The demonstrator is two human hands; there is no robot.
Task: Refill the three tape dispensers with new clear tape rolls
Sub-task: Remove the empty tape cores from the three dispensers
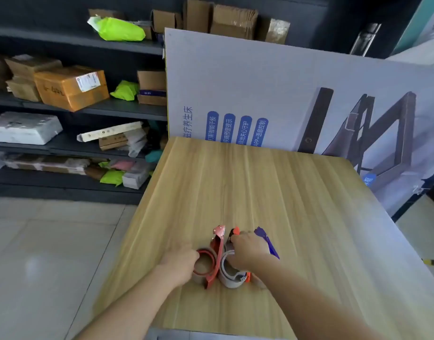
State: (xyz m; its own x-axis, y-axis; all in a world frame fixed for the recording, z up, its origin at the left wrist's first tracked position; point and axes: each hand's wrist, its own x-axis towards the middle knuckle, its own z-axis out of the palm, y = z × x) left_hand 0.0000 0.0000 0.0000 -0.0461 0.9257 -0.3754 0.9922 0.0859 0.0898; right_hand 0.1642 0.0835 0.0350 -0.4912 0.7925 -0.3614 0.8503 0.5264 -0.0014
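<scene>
So all three tape dispensers are bunched together on the wooden worktop [260,192], close to its near edge. Using the red dispenser [217,253] as the reference: it stands on edge, long axis running away from the camera, cutter tip pointing toward the far side of the worktop. Right beside it on the right is an orange dispenser [235,231] with a clear tape roll [229,271] in it, same heading, nose pointing away. Further right, past the hand, a blue dispenser [267,241] angles its tip away too, leaning slightly left.

Left hand [180,263] is on the left side of the red dispenser, fingers curled around the red hoop and the brownish roll [203,263] sitting there, so it's gripping that. Right hand [249,250] is clamped down over the top of the orange dispenser and its clear roll, fingers wrapped on it.

Beyond the red dispenser, at the worktop's far edge, a big printed board [272,94] stands upright. Left of it are dark shelves [64,106] with cardboard boxes.
</scene>
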